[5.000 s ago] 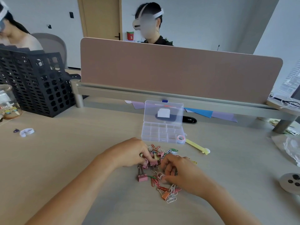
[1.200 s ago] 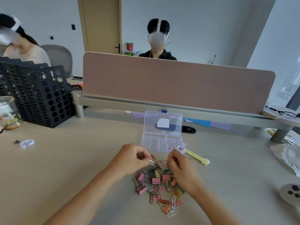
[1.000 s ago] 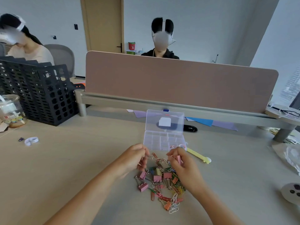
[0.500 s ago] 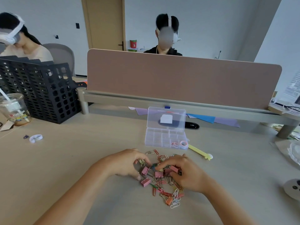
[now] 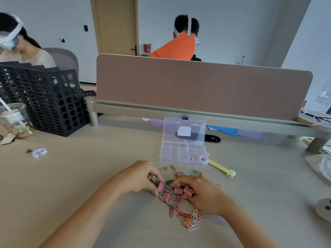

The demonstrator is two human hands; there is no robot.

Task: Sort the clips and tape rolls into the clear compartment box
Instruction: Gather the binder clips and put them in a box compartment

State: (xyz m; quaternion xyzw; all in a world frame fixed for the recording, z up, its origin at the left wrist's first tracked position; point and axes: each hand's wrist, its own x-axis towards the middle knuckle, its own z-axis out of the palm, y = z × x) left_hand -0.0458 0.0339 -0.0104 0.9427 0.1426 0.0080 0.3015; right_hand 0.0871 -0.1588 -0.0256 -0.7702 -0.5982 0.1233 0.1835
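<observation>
A clear compartment box (image 5: 179,154) stands open on the desk, its lid (image 5: 184,130) upright. A pink tape roll (image 5: 203,159) sits in its front right compartment, with pink clips (image 5: 193,159) in the one beside it. In front of the box lies a pile of coloured paper clips and pink binder clips (image 5: 180,210). My left hand (image 5: 139,178) pinches a pink binder clip (image 5: 160,187) at the pile's left edge. My right hand (image 5: 202,194) rests on the pile's right side, fingers closed around another pink binder clip (image 5: 189,191).
A black mesh file rack (image 5: 44,99) and a plastic cup (image 5: 15,120) stand at far left, with a white tape roll (image 5: 39,152) on the desk near them. A yellow stick (image 5: 222,169) lies right of the box. A desk divider (image 5: 197,86) closes the back.
Both hands came down from beside the box onto the pile. Pink clips now lie in the box next to the tape roll.
</observation>
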